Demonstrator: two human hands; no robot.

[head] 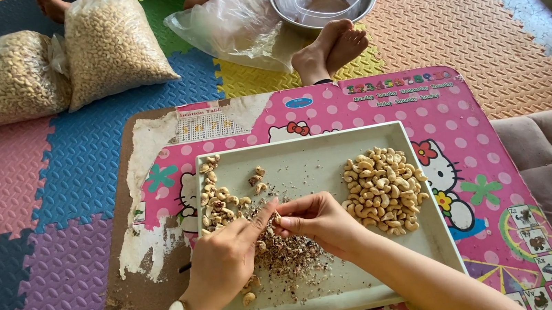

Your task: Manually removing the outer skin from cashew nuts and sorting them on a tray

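Over the middle of the pale square plastic tray [303, 146], the left hand [227, 257] and right hand [316, 218] together pinch one small cashew nut [275, 219]. Brown husk scraps [287, 254] lie beneath them, peeled cashews [384, 190] heaped at the tray's right side, on the pink bench [381, 101].

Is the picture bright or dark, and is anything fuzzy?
Head view: bright, even daylight, soft shadows only under the left hand and right hand; the cashew pile and tray are sharp; the clear plastic bag shines with glare; the picture's edges bend slightly.
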